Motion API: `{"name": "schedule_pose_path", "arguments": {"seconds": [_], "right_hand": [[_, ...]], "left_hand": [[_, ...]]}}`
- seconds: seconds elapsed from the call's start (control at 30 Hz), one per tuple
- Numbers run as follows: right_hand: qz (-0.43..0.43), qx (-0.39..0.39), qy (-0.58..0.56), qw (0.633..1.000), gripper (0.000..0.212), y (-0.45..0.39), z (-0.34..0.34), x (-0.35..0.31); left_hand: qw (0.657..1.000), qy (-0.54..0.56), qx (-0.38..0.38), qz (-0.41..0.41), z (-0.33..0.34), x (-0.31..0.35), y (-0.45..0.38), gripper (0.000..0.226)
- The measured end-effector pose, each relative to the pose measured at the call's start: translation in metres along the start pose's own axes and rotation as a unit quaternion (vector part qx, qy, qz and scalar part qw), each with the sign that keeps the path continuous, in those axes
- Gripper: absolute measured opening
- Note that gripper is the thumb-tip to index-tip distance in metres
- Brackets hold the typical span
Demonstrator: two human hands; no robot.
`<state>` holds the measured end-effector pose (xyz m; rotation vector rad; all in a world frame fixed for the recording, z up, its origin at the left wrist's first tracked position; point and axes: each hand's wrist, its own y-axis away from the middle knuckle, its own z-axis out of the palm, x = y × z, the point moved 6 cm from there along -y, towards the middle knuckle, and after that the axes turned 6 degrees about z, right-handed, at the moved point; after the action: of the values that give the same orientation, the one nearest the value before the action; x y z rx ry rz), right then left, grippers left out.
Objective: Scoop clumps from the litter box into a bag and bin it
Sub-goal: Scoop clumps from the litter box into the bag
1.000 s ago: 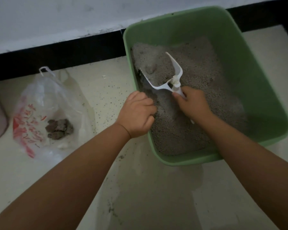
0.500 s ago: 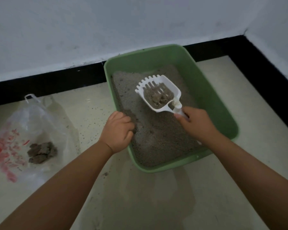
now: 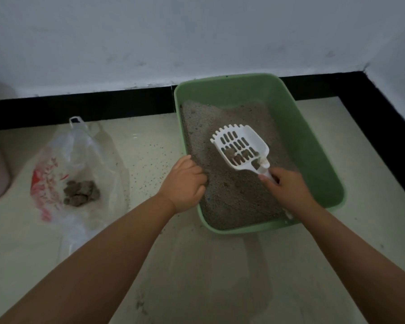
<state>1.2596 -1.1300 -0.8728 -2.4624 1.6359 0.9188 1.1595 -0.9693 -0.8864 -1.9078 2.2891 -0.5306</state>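
My right hand (image 3: 288,188) grips the white scoop (image 3: 240,148), clumps (image 3: 237,156) aboard, above the litter; left hand (image 3: 185,183) curls over the green litter box (image 3: 313,146) rim.

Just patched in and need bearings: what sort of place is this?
Probably a room corner in a home: a green litter box sits on a pale speckled floor against a white wall with black skirting.

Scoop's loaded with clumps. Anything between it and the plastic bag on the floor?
Only the left hand gripping the green litter box near wall, which lies between scoop and bag. Beyond it, just floor with scattered litter grains.
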Motion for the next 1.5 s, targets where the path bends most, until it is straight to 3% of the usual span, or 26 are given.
{"name": "schedule_pose_path", "arguments": {"seconds": [0.1, 0.23, 0.43, 0.6, 0.73, 0.87, 0.93, 1.07, 1.23, 1.37, 1.5], "right_hand": [[0.003, -0.008, 0.025, 1.000, 0.028, 0.002, 0.004, 0.002], [0.008, -0.011, 0.016, 1.000, 0.037, 0.008, 0.004, -0.003], [-0.069, -0.040, -0.003, 0.997, 0.028, 0.015, 0.015, -0.050], [-0.129, -0.095, -0.022, 0.987, 0.036, 0.021, 0.045, -0.111], [-0.161, -0.150, -0.005, 0.975, 0.024, 0.025, 0.085, -0.160], [-0.196, -0.164, 0.068, 0.964, 0.032, 0.032, 0.128, -0.199], [-0.213, -0.151, 0.116, 0.958, 0.012, 0.039, 0.148, -0.216], [-0.272, -0.103, 0.234, 0.928, 0.028, 0.051, 0.167, -0.236], [-0.365, -0.010, 0.324, 0.873, 0.027, 0.060, 0.182, -0.256], [-0.384, 0.004, 0.276, 0.881, 0.039, 0.060, 0.177, -0.257], [-0.309, -0.033, 0.215, 0.926, 0.030, 0.051, 0.165, -0.240]], "left_hand": [[1.000, 0.004, -0.025, 0.001, 0.002, 0.002, 0.003, 0.032], [0.996, 0.086, -0.022, -0.019, 0.002, 0.002, 0.017, 0.033], [0.976, 0.077, 0.003, -0.205, -0.023, -0.045, 0.076, 0.040], [0.911, 0.016, 0.016, -0.411, -0.066, -0.100, 0.131, 0.041], [0.865, -0.051, 0.043, -0.498, -0.099, -0.129, 0.181, 0.054], [0.772, 0.065, 0.034, -0.631, -0.098, -0.147, 0.226, 0.061], [0.754, 0.107, 0.045, -0.646, -0.098, -0.151, 0.244, 0.055], [0.754, 0.124, 0.086, -0.640, -0.102, -0.152, 0.251, 0.033], [0.753, 0.115, 0.112, -0.638, -0.107, -0.152, 0.254, 0.032], [0.754, 0.106, 0.107, -0.639, -0.109, -0.151, 0.253, 0.033], [0.769, 0.065, 0.071, -0.631, -0.110, -0.150, 0.247, 0.038]]}}
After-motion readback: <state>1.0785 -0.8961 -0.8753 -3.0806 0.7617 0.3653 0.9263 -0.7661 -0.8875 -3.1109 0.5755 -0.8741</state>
